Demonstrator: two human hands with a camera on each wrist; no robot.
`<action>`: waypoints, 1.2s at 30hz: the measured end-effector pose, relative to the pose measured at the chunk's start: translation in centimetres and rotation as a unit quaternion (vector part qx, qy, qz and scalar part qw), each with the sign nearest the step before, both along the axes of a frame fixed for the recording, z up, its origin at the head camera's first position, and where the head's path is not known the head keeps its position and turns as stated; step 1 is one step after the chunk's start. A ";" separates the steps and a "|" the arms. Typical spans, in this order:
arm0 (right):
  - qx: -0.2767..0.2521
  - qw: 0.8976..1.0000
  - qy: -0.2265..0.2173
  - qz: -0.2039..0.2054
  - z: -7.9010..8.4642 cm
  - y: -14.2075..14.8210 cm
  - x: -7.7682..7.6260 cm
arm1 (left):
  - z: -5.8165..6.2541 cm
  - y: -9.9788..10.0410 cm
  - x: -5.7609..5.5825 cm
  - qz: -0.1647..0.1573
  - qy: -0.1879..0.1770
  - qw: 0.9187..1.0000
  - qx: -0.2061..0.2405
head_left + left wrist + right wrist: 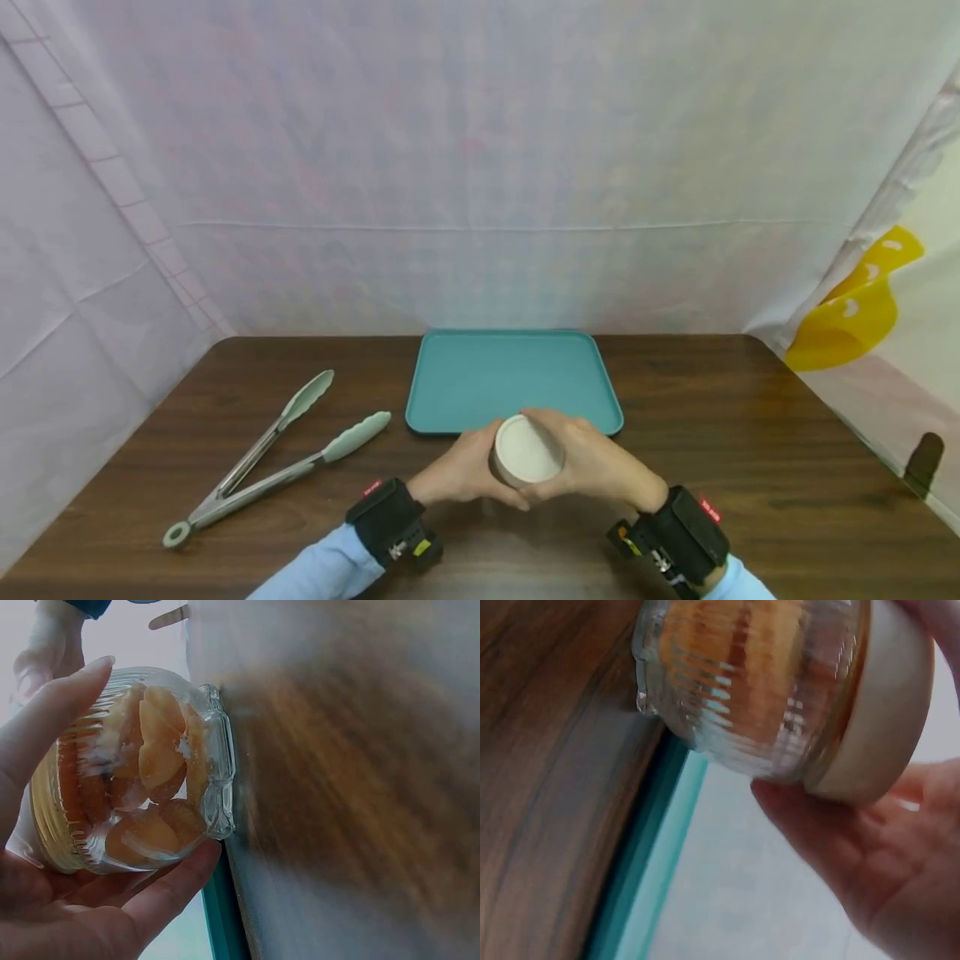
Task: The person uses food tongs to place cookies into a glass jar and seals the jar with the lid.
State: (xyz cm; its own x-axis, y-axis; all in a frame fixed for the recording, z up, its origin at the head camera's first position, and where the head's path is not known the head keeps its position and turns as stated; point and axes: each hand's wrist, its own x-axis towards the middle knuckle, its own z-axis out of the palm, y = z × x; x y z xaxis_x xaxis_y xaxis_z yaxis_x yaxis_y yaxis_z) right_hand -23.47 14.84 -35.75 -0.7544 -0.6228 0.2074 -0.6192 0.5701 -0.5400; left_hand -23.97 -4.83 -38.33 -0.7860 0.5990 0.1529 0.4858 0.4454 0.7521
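A ribbed clear glass jar [161, 765] with a pale screw lid [525, 450] stands upright on the dark wooden table, close in front of the teal tray [510, 375]. Through the glass show several orange-brown pieces. My left hand [472, 467] curls round the jar's left side, its thumb on the near side and fingers behind. From the right, my right hand [596, 467] grips the jar too, with its fingers up around the lid's edge in the right wrist view. Both thumbs come together at the front of the jar.
Spread tongs [356, 435] with pale green tips lie on the left of the table [720, 433]. The tray lies at the back edge, against a white cloth backdrop [465, 167]. A yellow hanging shape [847, 329] is at the right, beyond the table.
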 end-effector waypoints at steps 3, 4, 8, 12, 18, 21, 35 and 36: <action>0.018 0.995 0.087 -0.035 0.0 -0.5 0.6 | 0.0 0.0 -0.1 0.002 0.005 1.000 -0.005; 0.025 0.992 0.115 -0.049 0.0 -0.8 0.8 | 0.0 0.0 -0.1 0.004 0.006 1.000 -0.006; 0.054 0.973 0.200 -0.100 0.0 -1.5 1.6 | 0.0 0.0 -0.2 0.010 0.006 1.000 -0.008; 0.072 0.975 0.178 -0.115 0.2 -1.7 1.9 | 0.1 0.0 -0.2 0.009 0.004 1.000 -0.007; 0.020 0.999 -0.014 -0.034 0.9 -0.4 1.0 | 0.1 -0.1 -0.3 0.002 0.000 1.000 -0.007; -0.016 0.997 -0.079 0.020 0.9 0.3 0.1 | 0.1 -0.1 -0.3 -0.003 -0.013 1.000 -0.002; -0.018 1.000 -0.013 -0.005 -0.1 0.0 0.0 | 0.1 -0.1 0.0 0.002 0.000 1.000 -0.005; -0.014 1.000 0.014 -0.016 -0.1 -0.2 0.2 | 0.1 -0.1 0.0 0.001 -0.003 1.000 -0.003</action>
State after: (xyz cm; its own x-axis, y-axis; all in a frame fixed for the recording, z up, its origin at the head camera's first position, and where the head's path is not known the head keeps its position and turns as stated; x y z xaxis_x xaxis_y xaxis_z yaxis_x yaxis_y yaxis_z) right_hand -23.29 14.65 -35.90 -0.7673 -0.5924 0.2456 -0.6161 0.5745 -0.5390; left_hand -24.01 -4.90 -38.20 -0.7886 0.5976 0.1447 0.4801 0.4514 0.7521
